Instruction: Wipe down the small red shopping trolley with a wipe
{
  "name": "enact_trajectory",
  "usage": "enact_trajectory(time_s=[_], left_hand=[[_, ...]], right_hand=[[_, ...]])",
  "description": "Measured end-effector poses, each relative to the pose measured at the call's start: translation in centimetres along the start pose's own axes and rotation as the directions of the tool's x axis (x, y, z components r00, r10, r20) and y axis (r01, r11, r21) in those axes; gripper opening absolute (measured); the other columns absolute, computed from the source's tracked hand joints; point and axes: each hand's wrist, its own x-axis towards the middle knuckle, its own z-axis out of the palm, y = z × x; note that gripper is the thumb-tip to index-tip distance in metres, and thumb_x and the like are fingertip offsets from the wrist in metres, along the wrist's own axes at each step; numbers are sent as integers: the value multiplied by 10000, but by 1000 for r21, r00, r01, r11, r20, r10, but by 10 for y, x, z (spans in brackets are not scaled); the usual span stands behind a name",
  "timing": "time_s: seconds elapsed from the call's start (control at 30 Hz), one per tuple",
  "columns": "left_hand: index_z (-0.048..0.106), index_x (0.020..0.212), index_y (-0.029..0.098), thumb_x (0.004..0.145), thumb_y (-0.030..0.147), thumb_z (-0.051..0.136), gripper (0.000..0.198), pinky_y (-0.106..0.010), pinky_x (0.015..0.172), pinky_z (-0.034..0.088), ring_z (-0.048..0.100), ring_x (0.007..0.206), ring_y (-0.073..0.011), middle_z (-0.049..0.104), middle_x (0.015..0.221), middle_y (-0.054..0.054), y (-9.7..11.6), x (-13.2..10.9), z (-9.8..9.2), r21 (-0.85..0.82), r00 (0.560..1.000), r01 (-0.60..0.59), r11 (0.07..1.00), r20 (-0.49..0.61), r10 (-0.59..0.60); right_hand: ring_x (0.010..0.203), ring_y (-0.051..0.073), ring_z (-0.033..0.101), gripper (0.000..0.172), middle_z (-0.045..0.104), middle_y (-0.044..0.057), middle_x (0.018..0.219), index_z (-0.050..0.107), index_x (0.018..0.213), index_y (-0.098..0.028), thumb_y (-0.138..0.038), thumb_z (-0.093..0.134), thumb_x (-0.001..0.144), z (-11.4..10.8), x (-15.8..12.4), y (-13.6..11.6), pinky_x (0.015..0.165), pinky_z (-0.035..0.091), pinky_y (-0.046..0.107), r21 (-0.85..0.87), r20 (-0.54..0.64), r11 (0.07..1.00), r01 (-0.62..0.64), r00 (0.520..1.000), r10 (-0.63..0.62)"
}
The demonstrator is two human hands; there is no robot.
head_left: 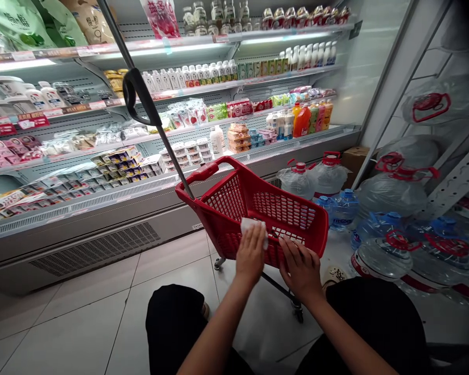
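Facing, from the left, a refrigerated case [164, 219] lined with packaged goods; at centre, holding a white cloth [247, 224] beneath the outstretched left hand [252, 252], against the near edge of a red shopping cart [224, 232]; just rightward, laying the right hand [302, 263] over the same edge with fingers bent, being unable to tell whether gripping; at far right, facing large, clustered water bottles [386, 255].
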Motion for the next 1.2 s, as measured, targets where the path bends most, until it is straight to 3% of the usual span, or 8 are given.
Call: enact_trajectory(time_s=[0.13,0.2,0.33,0.43,0.7,0.93,1.07,1.2], left_hand=[[282,1658,147,977,112,417,694,-405,1304,287,248,1599,-213,304,1716,-30,24,0,3,-36,995,-99,994,25,100],[262,1667,177,973,109,417,713,-403,1309,271,285,1586,-195,330,1706,-24,6,4,-5,-39,984,-166,985,54,168],[248,1672,204,982,123,433,719,-447,1314,257,319,1574,-221,366,1690,-48,-38,12,-16,0,999,-10,1000,46,10],[245,1669,184,962,103,452,741,-458,1305,283,274,1591,-245,343,1702,-61,-43,13,-11,-8,997,68,998,24,-68],[225,1673,179,884,54,463,833,-470,1306,280,208,1611,-252,276,1728,-58,-17,15,2,-75,996,81,994,47,-78],[266,1659,169,914,82,459,774,-426,1311,262,160,1621,-219,223,1743,-30,39,-3,4,-151,995,-72,986,63,82],[291,1649,198,918,57,437,759,-423,1321,230,187,1614,-194,245,1737,-14,17,-7,-3,-150,986,-138,979,71,150],[271,1654,206,886,37,430,801,-453,1321,225,198,1612,-198,264,1732,-30,-14,-2,-6,-146,993,-67,987,88,81]], right_hand=[[1435,285,462,825,493,57,1615,113,1694,-261,-279,556,998,-1,0,5,1192,274,477,-2,21,999,49,999,-49],[1459,268,442,833,460,41,1637,103,1694,-264,-272,556,995,-5,0,8,1198,275,460,-16,72,996,86,994,-85],[1475,263,434,829,426,41,1656,116,1693,-254,-258,551,987,-12,1,3,1202,284,450,-42,96,993,110,990,-106],[1496,262,417,813,394,57,1674,110,1694,-230,-278,528,1000,-17,1,1,1214,298,450,-9,104,994,108,989,-106],[1543,288,353,825,306,93,1714,102,1694,-188,-321,516,993,-29,-1,24,1260,297,503,0,110,995,96,989,-96],[1546,339,333,888,245,158,1726,67,1687,-113,-366,535,977,-21,-5,-4,1218,347,532,-19,101,998,56,993,-53],[1569,298,299,815,279,109,1723,112,1690,-147,-314,498,991,-27,-1,9,1225,355,478,2,176,984,180,968,-178],[1596,305,231,781,257,73,1735,144,1690,-219,-325,499,1002,-29,6,35,1257,302,542,1,191,979,205,961,-201]])
